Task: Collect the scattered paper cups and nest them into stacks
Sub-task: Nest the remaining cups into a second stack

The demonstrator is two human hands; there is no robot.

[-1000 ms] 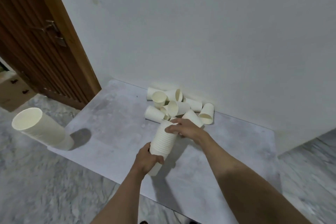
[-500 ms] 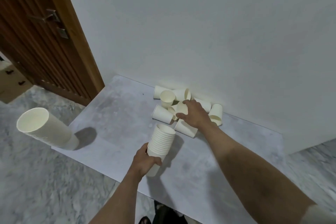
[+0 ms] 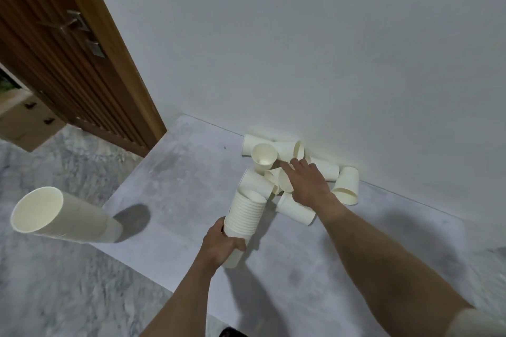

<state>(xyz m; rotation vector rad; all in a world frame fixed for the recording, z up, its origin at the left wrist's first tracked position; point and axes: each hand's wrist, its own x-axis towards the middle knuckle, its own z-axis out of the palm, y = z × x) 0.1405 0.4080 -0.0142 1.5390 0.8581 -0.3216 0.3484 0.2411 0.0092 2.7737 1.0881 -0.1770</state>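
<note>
Several loose cream paper cups (image 3: 345, 185) lie in a pile on the grey floor slab against the white wall. My left hand (image 3: 222, 246) grips the lower part of a nested stack of cups (image 3: 245, 215), held upright and tilted slightly right, just in front of the pile. My right hand (image 3: 306, 183) reaches into the middle of the pile, palm down, fingers spread over a cup lying on its side (image 3: 284, 180). Whether the fingers have closed on it is hidden by the hand. A second tall stack (image 3: 60, 217) stands at the left.
A brown wooden door (image 3: 63, 63) with a metal latch stands at the left, with a cardboard box (image 3: 24, 123) beyond it. The white wall (image 3: 301, 49) backs the pile. Marbled floor (image 3: 68, 282) surrounds the grey slab (image 3: 342, 254).
My right hand left the top of the held stack and reached forward into the pile. The left hand kept hold of the stack, which now sits closer to the pile.
</note>
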